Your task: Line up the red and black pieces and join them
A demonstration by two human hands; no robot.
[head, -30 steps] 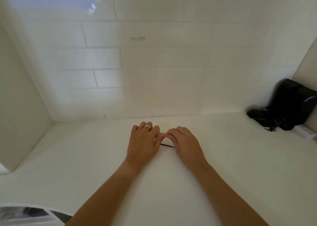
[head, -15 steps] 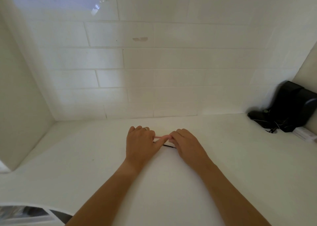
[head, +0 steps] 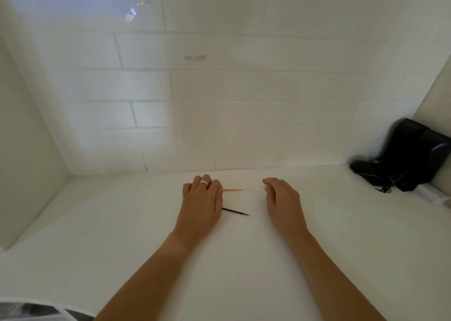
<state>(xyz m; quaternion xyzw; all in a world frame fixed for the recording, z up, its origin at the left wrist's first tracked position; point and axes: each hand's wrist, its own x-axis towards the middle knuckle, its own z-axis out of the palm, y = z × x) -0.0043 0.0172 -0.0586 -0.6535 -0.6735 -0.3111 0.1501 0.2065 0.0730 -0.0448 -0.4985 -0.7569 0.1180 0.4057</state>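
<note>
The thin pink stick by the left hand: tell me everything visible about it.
The thin pink stick is a slender, straight sliver, pale pink-red, tapering to a fine point at its right end; its material cannot be told. It lies almost level, left to right, by the white countertop. Its left end meets the fingertips of the left hand, which hide how it is held. A thin black stick lies apart, nearer the camera.

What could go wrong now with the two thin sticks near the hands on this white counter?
1. The thin pink stick shows only where it pokes out past the left hand; it is pale against the white counter, so it may be easy to lose sight of.
2. The thin black pointed stick runs partly under the left hand; its sharp tip could prick a finger.
3. The right hand touches neither stick, so a nudge might roll them away.
</note>
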